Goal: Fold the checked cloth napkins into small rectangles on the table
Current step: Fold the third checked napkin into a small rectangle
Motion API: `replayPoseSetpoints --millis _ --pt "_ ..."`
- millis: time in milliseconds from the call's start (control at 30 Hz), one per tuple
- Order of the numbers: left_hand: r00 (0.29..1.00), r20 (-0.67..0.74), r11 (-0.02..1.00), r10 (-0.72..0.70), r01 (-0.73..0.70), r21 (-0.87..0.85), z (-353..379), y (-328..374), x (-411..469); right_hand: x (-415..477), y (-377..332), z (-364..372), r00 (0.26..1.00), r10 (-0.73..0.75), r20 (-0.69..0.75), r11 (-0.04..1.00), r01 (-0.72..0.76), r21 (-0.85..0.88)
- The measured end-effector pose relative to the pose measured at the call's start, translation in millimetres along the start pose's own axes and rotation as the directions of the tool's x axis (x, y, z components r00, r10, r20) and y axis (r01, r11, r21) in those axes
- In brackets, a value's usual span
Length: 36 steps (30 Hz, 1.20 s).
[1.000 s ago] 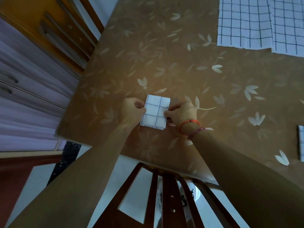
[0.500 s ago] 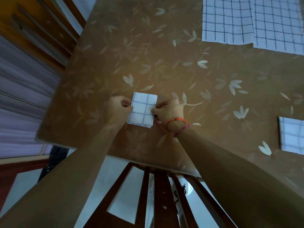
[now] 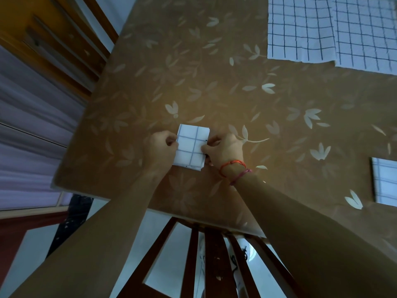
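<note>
Hardly anything has shifted: the folded checked napkin (image 3: 191, 147) stays at frame centre on the surface (image 3: 214, 82), near its lower edge. Left hand (image 3: 159, 148) and right hand (image 3: 225, 149) curl knuckles-up beside it, each grip pinching one side edge. Orange and pink bands (image 3: 233, 169) circle the right wrist.

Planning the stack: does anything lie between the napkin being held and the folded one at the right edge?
Nothing visible. Between the held napkin and the folded napkin lies only bare tablecloth, besides the right hand gripping it.
</note>
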<state>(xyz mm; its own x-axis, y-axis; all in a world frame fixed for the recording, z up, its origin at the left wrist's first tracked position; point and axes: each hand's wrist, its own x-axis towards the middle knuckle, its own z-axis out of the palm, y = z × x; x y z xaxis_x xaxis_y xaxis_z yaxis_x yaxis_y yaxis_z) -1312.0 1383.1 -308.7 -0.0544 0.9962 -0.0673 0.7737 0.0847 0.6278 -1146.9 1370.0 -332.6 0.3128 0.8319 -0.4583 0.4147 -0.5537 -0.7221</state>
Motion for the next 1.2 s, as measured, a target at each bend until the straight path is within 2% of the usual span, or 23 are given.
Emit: replayPoseSetpoints --millis 100,167,200,233,267,300,333,400,433,500,633,767,967,1200 --pt "1.0 0.005 1.0 0.013 -0.013 0.01 3 -3 -1 -6 -2 -5 1.0 -0.023 0.01 1.0 0.023 -0.007" --pt "0.999 -0.026 0.999 0.046 -0.045 0.031 3 -8 -2 -14 -2 -11 0.993 -0.049 0.112 0.982 0.068 -0.176" --pt "0.997 -0.044 0.997 0.069 -0.068 0.044 2 -10 -4 -17 -2 -14 0.99 -0.079 0.12 0.958 0.108 -0.266" --pt "0.994 -0.051 0.994 0.096 -0.093 0.058 1 -12 -6 -19 -5 -17 0.986 -0.154 0.059 0.942 0.164 -0.292" --pt "0.99 -0.048 0.989 0.131 -0.127 0.078 0 -14 -8 -21 -10 -20 0.964 -0.264 -0.04 0.925 0.241 -0.295" --pt "0.983 -0.038 0.978 0.181 -0.176 0.114 -1 -16 -9 -23 -14 -20 0.906 -0.407 -0.114 0.874 0.35 -0.337" --pt "0.967 -0.024 0.953 0.255 -0.247 0.174 -2 -16 -9 -24 -16 -18 0.832 -0.543 -0.114 0.784 0.453 -0.425" --pt "0.9 0.058 0.851 0.432 -0.429 0.305 -1 -18 -5 -22 -14 -11 0.737 -0.675 0.035 0.598 0.575 -0.558" --pt "0.868 0.127 0.799 0.48 -0.493 0.344 0 -18 -2 -21 -13 -6 0.715 -0.687 0.129 0.523 0.61 -0.596" --pt "0.834 0.258 0.739 0.488 -0.552 0.385 2 -18 2 -23 -8 4 0.696 -0.671 0.254 0.425 0.642 -0.638" --pt "0.804 0.381 0.68 0.457 -0.592 0.432 13 -27 8 -16 -5 20 0.711 -0.627 0.319 0.395 0.642 -0.657" --pt "0.78 0.424 0.603 0.461 -0.626 0.495 17 -38 12 -6 10 29 0.715 -0.586 0.382 0.313 0.634 -0.707" --pt "0.769 0.448 0.534 0.456 -0.639 0.553 12 -38 10 -6 12 22 0.703 -0.602 0.379 0.272 0.627 -0.73" --pt "0.784 0.447 0.553 0.43 -0.62 0.556 12 -35 10 -6 21 1 0.736 -0.567 0.371 0.265 0.589 -0.763"
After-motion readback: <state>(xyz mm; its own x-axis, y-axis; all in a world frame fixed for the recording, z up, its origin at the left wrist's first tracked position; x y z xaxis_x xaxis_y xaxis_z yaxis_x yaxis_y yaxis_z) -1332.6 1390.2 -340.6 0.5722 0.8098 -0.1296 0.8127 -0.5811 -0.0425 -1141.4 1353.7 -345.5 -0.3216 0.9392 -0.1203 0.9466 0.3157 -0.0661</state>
